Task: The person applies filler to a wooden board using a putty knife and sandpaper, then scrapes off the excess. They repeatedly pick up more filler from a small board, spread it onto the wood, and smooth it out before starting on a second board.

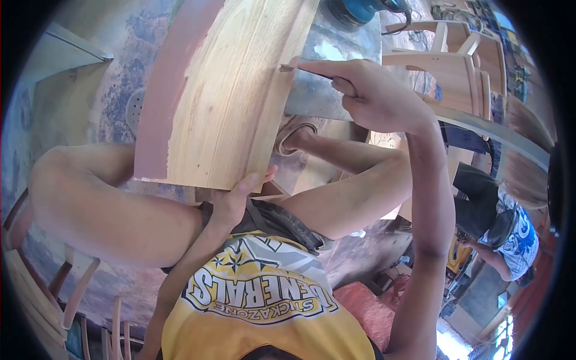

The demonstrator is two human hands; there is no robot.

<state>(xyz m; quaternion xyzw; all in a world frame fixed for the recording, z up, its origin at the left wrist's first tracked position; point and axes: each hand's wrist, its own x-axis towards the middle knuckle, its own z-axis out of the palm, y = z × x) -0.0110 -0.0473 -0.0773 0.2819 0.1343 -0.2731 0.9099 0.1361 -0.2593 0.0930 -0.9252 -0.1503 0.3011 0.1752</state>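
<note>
I have the long pale-wood board with a mauve-painted side [222,102] lying lengthwise between the seated person's knees [60,171], its far end out of view. The left grip [232,204] clasps the near end, thumb on top. The right grip [377,96] is closed around a thin dark-handled tool with a brownish tip [313,74], forefinger stretched along it, tip at the board's right-hand edge. To work cleanly, I'd use light, even pressure along that edge, the left grip bracing the board against twisting. Beyond are a blue rounded power tool [354,11], pale wooden furniture frames [449,67] and a co-worker in a blue-and-white shirt [510,237].
</note>
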